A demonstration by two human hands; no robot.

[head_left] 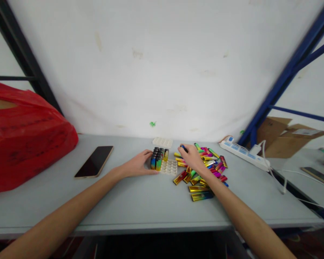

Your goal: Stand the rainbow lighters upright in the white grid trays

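A white tray with round hollows (169, 167) lies on the table, its left part filled with several upright lighters (156, 162) with black tops. My left hand (139, 164) grips the left end of this tray, thumb at the near side and fingers at the far side. Right of the tray, my right hand (191, 156) is closed on a lighter (183, 148), whose dark blue end sticks out from the fingers. Beneath and around my right forearm spreads a loose pile of shiny coloured lighters (201, 188), partly hidden by the arm.
Another white tray (162, 142) lies near the wall. A phone (95, 162) and a red plastic bag (29, 140) are on the left. At right stand a power strip (244, 154) with cables, a blue metal frame (288, 79) and a cardboard box (283, 138).
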